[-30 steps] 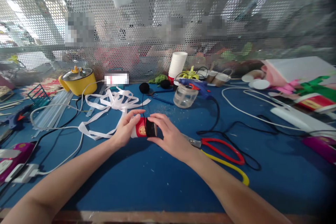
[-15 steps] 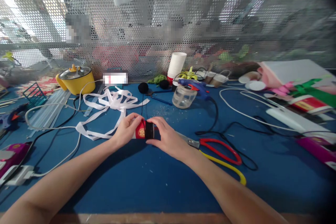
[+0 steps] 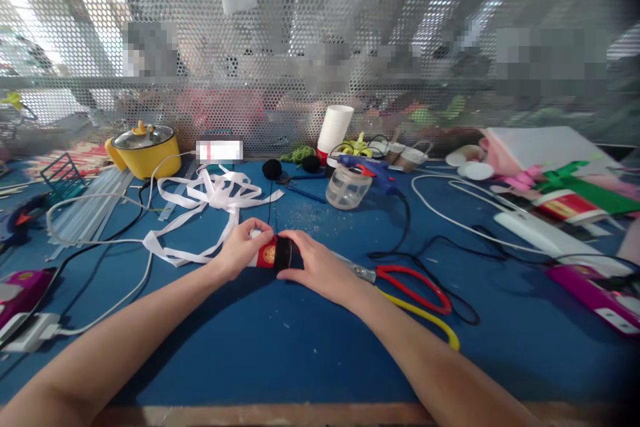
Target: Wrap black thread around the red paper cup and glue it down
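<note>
Between my hands lies a red paper cup [image 3: 266,255] on its side, with a gold emblem and a wide band of black yarn [image 3: 283,253] wound around it. My left hand [image 3: 238,251] is closed on the cup's left end, thumb and fingers near the yarn. At the other end, my right hand [image 3: 316,265] curls its fingers and thumb around the cup. A strand of the yarn runs up from the cup to a black yarn ball [image 3: 272,169]. Scissors [image 3: 415,290] with red and yellow handles lie beside my right hand, the blades partly hidden by it.
White ribbon [image 3: 220,193] lies tangled to the left. A clear jar [image 3: 349,188] with a blue glue gun [image 3: 367,167] across it stands ahead. Cords cross both sides. A yellow pot [image 3: 150,153] and stacked white cups [image 3: 336,128] stand near the mesh screen [image 3: 280,93].
The cup has turned slightly in my hands, and my left fingers have shifted on it. The camera view has moved a little; things on the right appear further left.
</note>
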Demonstrator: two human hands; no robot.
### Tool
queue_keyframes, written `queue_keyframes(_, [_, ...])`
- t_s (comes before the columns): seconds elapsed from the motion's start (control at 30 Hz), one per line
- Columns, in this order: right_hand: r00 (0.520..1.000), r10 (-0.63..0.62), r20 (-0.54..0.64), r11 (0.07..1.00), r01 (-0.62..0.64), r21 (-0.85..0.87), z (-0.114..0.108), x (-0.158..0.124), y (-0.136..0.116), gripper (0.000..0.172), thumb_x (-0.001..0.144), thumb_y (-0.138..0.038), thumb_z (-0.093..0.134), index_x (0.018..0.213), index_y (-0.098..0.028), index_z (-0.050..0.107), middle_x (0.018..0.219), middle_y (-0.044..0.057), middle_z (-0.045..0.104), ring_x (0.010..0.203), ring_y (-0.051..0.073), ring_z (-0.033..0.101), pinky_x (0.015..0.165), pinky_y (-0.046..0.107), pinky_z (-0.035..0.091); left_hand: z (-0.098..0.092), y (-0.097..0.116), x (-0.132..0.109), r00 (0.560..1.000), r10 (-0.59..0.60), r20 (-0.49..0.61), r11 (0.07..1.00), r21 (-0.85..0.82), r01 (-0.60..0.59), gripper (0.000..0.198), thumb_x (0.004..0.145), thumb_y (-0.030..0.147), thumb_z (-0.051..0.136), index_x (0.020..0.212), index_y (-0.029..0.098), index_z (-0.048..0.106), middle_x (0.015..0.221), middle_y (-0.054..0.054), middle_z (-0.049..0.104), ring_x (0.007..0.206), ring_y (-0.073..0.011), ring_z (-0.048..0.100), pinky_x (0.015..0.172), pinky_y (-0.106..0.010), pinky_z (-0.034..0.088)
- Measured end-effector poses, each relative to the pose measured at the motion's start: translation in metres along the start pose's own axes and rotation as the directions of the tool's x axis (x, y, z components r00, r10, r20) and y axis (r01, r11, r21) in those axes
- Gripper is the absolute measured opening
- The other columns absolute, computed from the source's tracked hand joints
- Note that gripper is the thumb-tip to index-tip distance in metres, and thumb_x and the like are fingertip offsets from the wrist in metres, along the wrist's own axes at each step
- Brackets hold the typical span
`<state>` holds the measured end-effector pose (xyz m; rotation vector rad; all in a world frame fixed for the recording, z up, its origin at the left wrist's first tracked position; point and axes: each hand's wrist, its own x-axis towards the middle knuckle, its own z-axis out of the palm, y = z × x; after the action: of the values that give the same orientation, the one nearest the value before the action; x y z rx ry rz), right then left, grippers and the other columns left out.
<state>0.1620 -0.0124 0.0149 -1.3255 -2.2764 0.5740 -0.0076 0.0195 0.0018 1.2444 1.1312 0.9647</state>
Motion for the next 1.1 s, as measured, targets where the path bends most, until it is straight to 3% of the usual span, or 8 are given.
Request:
queue_keyframes(0.2, [0.928, 0.06, -0.368, 0.998, -0.042, 0.056, -0.007, 0.0, 0.006, 0.019, 0.082, -0.039, 0.054, 0.086, -0.02, 0.055, 0.084, 0.007, 0.062, 0.075, 0.019, 0.061, 0.069, 0.032, 0.051, 0.001, 0.0, 0.0, 1.0, 0.011, -0.02, 0.999, 0.036, -0.01, 0.027, 0.066, 0.041, 0.063, 0.073, 0.016, 0.053, 0.052, 0.005, 0.053, 0.045, -0.0088, 0.047, 0.043, -0.018, 0.035])
queue_keyframes(0.33, [0.879, 0.137, -0.457, 0.99, -0.102, 0.101, -0.014, 0.0, 0.007, 0.024, 0.09, -0.034, 0.039, 0.079, -0.021, 0.056, 0.057, 0.0, 0.059, 0.051, 0.013, 0.057, 0.057, 0.026, 0.048, 0.002, 0.001, -0.002, 0.999, 0.042, -0.029, 0.995, 0.086, -0.04, 0.028, 0.065, 0.042, 0.064, 0.07, 0.016, 0.054, 0.049, 0.005, 0.051, 0.042, -0.0086, 0.046, 0.041, -0.017, 0.032])
queue_keyframes(0.5, [0.835, 0.133, -0.534, 0.99, -0.085, 0.113, -0.024, 0.0, 0.011, 0.023, 0.087, -0.026, 0.037, 0.1, -0.02, 0.055, 0.087, 0.006, 0.067, 0.06, 0.013, 0.059, 0.06, 0.028, 0.05, 0.002, -0.001, -0.001, 0.997, 0.068, -0.026, 0.993, 0.103, -0.065, 0.028, 0.066, 0.042, 0.062, 0.069, 0.016, 0.052, 0.051, 0.005, 0.051, 0.044, -0.0091, 0.046, 0.041, -0.017, 0.032])
queue_keyframes(0.6, [0.736, 0.157, -0.659, 0.987, -0.095, 0.129, -0.048, -0.001, 0.014, 0.023, 0.085, -0.03, 0.041, 0.101, -0.02, 0.054, 0.103, 0.01, 0.063, 0.076, 0.017, 0.062, 0.066, 0.032, 0.051, 0.002, -0.002, -0.001, 0.996, 0.089, -0.003, 0.989, 0.115, -0.088, 0.028, 0.066, 0.043, 0.061, 0.07, 0.017, 0.051, 0.051, 0.005, 0.049, 0.044, -0.009, 0.045, 0.042, -0.018, 0.032])
queue_keyframes(0.7, [0.511, 0.182, -0.84, 0.98, -0.163, 0.113, -0.084, 0.002, 0.024, 0.022, 0.082, -0.035, 0.047, 0.091, -0.018, 0.057, 0.097, 0.011, 0.065, 0.085, 0.021, 0.061, 0.078, 0.039, 0.049, 0.001, -0.002, -0.002, 0.993, 0.113, 0.021, 0.982, 0.151, -0.115, 0.028, 0.068, 0.044, 0.059, 0.07, 0.017, 0.05, 0.05, 0.006, 0.048, 0.044, -0.009, 0.043, 0.042, -0.018, 0.031])
queue_keyframes(0.77, [0.46, 0.281, -0.842, 0.948, -0.267, 0.171, -0.107, 0.008, 0.035, 0.024, 0.079, -0.037, 0.053, 0.091, -0.017, 0.057, 0.101, 0.012, 0.063, 0.093, 0.023, 0.059, 0.087, 0.042, 0.045, 0.001, -0.002, -0.004, 0.991, 0.13, 0.025, 0.972, 0.192, -0.132, 0.026, 0.071, 0.043, 0.056, 0.071, 0.017, 0.05, 0.05, 0.005, 0.047, 0.044, -0.009, 0.042, 0.042, -0.018, 0.031])
queue_keyframes(0.97, [0.598, 0.656, -0.461, 0.749, -0.438, 0.498, -0.142, 0.032, 0.068, 0.029, 0.081, -0.038, 0.056, 0.063, -0.016, 0.057, 0.059, 0.007, 0.062, 0.066, 0.024, 0.065, 0.061, 0.041, 0.055, 0.001, -0.002, -0.005, 0.982, 0.181, 0.05, 0.935, 0.302, -0.188, 0.022, 0.075, 0.039, 0.052, 0.073, 0.017, 0.049, 0.054, 0.005, 0.047, 0.047, -0.0088, 0.041, 0.044, -0.018, 0.031])
queue_keyframes(1.1, [0.638, 0.734, -0.232, 0.608, -0.466, 0.643, -0.143, 0.036, 0.069, 0.022, 0.084, -0.017, 0.052, 0.064, -0.012, 0.058, 0.055, 0.007, 0.063, 0.05, 0.015, 0.062, 0.048, 0.028, 0.054, 0.0, -0.001, -0.005, 0.978, 0.196, 0.071, 0.922, 0.328, -0.208, 0.02, 0.076, 0.037, 0.05, 0.074, 0.017, 0.049, 0.057, 0.004, 0.049, 0.051, -0.0098, 0.044, 0.047, -0.019, 0.034])
